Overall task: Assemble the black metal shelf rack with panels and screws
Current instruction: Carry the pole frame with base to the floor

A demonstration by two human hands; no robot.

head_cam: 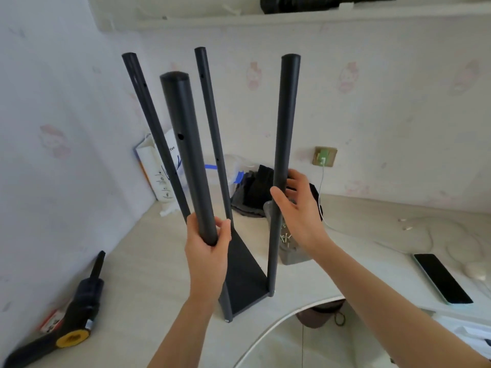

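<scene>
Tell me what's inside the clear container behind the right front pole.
The clear container holds loose screws, visible near its top. The front right pole and the right hand cover part of it, so the rest of its contents cannot be seen.

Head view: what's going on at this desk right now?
A person is assembling a black rack: four poles stand up from one bottom panel on the desk. The left hand grips the near-left pole; the right hand, fingers loose, touches the near-right pole. Screws sit in a container behind it.
</scene>
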